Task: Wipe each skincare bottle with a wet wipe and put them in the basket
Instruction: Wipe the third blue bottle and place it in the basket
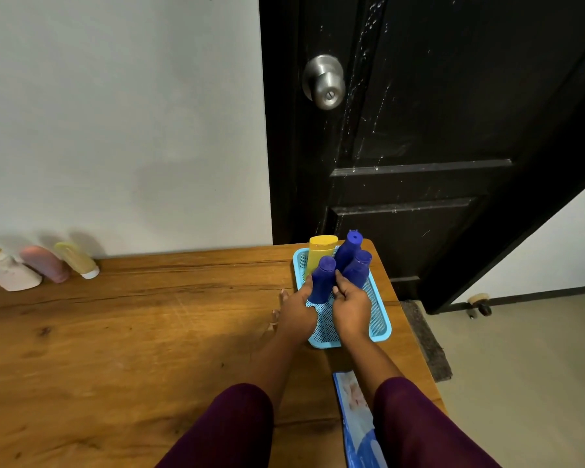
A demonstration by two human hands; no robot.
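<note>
Both hands are working at the light blue mesh basket (380,319), which is sitting at the far right end of the wooden surface (132,332), right by the black door (436,130) with its silver knob (324,82). The left hand (296,312) and the right hand (352,310) are closing in from either side on the nearest blue bottle (322,280), which is standing upright in the basket; the left hand's thumb and the right hand's fingers are pressing against its lower body, so the two hands are gripping it together. Behind it, two more blue bottles (350,249) are standing close together, the nearer of them just beside the right hand's fingers, and a yellow bottle (321,253) is standing in the basket's far left corner. The basket's near half is showing bare mesh under the wrists. Over on the far left, three other containers are waiting against the wall: a white bottle (9,270), a pink tube (44,263) and a pale yellow tube (76,260) with a white cap, all well apart from the basket. A blue and white wipes packet (358,417) is lying on the surface between the forearms, partly hidden under the right sleeve (426,430), which is dark maroon.
</note>
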